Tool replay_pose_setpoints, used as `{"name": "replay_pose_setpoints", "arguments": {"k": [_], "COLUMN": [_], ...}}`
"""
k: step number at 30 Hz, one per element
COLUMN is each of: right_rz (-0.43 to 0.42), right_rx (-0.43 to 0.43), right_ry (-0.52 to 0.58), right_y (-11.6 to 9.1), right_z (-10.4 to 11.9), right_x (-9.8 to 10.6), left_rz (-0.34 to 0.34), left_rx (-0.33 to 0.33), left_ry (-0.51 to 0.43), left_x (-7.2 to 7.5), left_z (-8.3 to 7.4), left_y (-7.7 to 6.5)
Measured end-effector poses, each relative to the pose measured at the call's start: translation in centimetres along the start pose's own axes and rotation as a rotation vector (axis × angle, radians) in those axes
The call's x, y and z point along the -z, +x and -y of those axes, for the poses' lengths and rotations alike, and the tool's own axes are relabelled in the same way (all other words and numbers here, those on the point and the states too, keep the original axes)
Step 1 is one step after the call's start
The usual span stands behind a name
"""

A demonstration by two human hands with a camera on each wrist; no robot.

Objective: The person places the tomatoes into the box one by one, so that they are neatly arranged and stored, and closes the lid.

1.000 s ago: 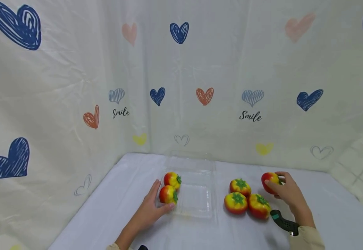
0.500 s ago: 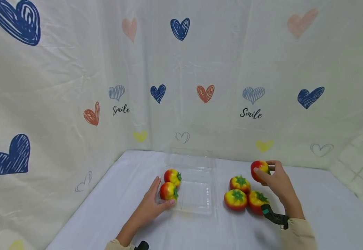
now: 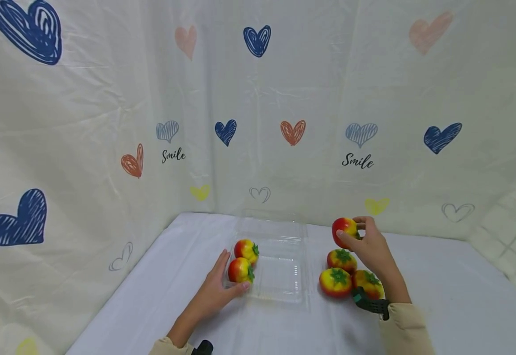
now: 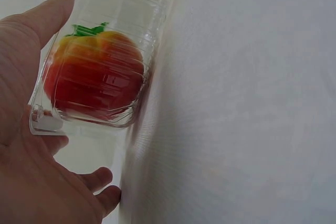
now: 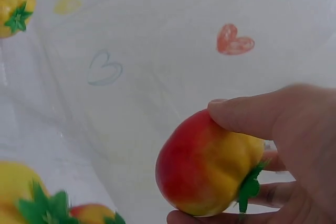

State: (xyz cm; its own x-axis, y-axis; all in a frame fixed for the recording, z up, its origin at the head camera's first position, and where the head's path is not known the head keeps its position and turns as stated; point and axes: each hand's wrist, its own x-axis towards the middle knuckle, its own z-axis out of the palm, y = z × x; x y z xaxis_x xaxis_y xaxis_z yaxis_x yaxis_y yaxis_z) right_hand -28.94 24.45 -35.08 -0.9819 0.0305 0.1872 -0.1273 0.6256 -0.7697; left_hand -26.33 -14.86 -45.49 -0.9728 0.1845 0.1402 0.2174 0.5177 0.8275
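Observation:
In the head view my right hand [image 3: 371, 249] holds a red-and-yellow fruit [image 3: 343, 231] with a green leafy top, raised beyond several others. The thumb lies across the fruit [image 5: 205, 166] and the fingers are beneath and behind it in the right wrist view. My left hand [image 3: 215, 291] rests against the left side of a clear plastic box [image 3: 280, 298], thumb at the front corner, fingers along the side. Two similar fruits [image 3: 241, 270] lie inside along the left wall. Through the wall, the left wrist view shows one fruit [image 4: 94, 77] close to the thumb.
Right of the box, three more fruits sit in a cluster: a front one [image 3: 335, 282], a back one [image 3: 342, 260] and a right one [image 3: 368, 283] partly behind the wrist camera. The clear lid [image 3: 270, 224] stands raised at the back. A white cloth [image 3: 151, 291] covers the table; a heart-printed curtain [image 3: 311, 74] hangs behind.
My right hand has carried its fruit leftward and slightly up, from the right of the cluster to beyond its back fruit. The left hand has stayed at the box.

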Motion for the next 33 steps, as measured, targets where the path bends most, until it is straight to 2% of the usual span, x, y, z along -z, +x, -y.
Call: {"name": "replay_pose_setpoints", "arguments": {"k": [6,13,28,33], "right_rz": [-0.004,-0.007,0.03,0.037], "right_rx": [0.063,0.094,0.187,0.189], "right_ry": [-0.005,-0.019,-0.031,-0.034], "right_y": [0.0,0.0,0.1,0.1], "right_z": [1.9,3.4,5.5,5.9], "right_x": [-1.0,-2.3,-6.7,-8.5], "left_rz": [0.0,0.002,0.001,0.004], "left_rx": [-0.007,0.0,0.004,0.002], "left_ry": [-0.002,-0.001,0.004,-0.009], "left_x": [0.0,0.1,0.1,-0.1], "left_z": [0.0,0.0,0.2,0.2], "left_y": [0.0,0.0,0.2,0.2]}}
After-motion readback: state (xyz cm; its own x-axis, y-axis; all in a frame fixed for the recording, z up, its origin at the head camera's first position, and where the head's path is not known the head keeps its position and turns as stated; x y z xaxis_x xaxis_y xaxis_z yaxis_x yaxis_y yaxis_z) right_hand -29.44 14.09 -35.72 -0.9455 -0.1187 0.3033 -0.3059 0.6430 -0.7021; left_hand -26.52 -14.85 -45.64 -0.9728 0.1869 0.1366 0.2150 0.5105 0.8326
